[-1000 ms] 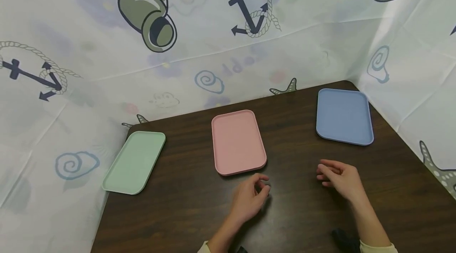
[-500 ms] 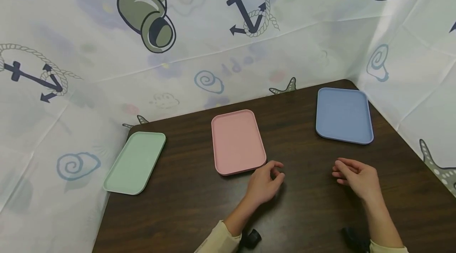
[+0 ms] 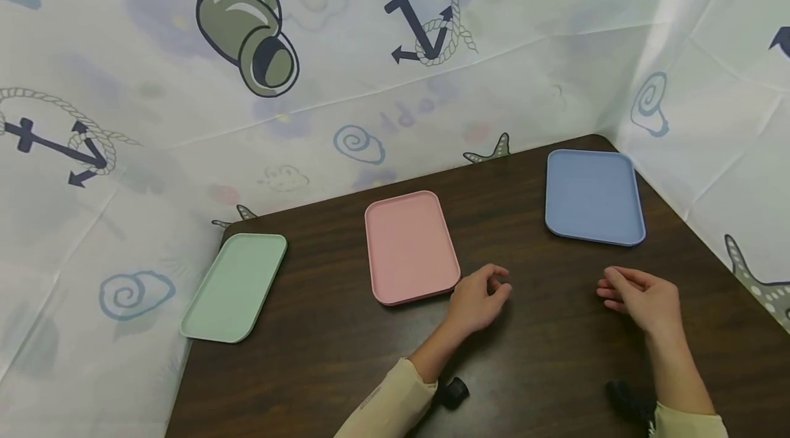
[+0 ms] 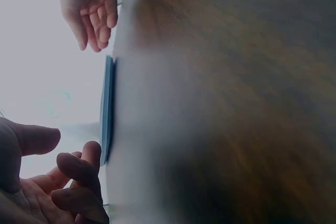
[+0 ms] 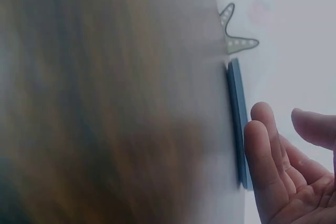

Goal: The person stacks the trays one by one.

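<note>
My left hand [image 3: 478,299] hovers just off the lower right corner of a pink tray [image 3: 412,247], fingers loosely bent and holding nothing. In the left wrist view its thumb stands apart from the fingers [image 4: 79,171]. To the right, my right hand [image 3: 644,297] is held below a blue tray [image 3: 594,197], palm turned inward, also with nothing in it. The right wrist view shows the thumb and fingers [image 5: 262,153] apart, overlapping the blue tray's edge [image 5: 237,124]. A pale green tray [image 3: 236,287] lies at the table's left side.
All three trays rest on a dark wood table [image 3: 321,369]. A white curtain [image 3: 333,68] printed with shells and anchors hangs behind and along both sides. Black wrist devices [image 3: 453,393] show under the sleeves.
Both hands have moved to the right and slightly farther from me; the left hand went from below the pink tray to beside its corner. The trays have stayed in place.
</note>
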Demonstrator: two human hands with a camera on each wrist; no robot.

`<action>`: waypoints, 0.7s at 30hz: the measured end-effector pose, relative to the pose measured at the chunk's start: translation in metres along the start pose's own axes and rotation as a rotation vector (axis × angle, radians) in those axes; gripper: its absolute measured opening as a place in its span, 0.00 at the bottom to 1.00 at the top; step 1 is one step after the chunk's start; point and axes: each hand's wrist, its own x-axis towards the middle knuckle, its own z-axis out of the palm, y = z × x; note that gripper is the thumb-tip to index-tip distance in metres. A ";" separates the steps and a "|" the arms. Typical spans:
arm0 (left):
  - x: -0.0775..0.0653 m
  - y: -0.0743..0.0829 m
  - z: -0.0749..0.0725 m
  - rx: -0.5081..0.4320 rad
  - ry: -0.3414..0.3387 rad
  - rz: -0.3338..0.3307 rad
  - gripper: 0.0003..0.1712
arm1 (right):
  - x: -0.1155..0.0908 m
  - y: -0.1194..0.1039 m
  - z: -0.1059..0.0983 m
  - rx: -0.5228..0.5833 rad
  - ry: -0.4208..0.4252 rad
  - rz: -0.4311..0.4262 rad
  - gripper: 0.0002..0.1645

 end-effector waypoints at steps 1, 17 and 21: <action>0.003 0.001 0.002 0.003 -0.006 -0.003 0.14 | 0.001 0.000 -0.002 0.008 0.008 0.004 0.15; 0.042 0.006 0.030 0.032 -0.019 -0.055 0.16 | 0.029 -0.015 -0.024 -0.180 0.033 -0.017 0.34; 0.050 0.005 0.034 0.023 -0.041 -0.048 0.18 | 0.036 -0.019 -0.028 -0.223 0.032 -0.014 0.36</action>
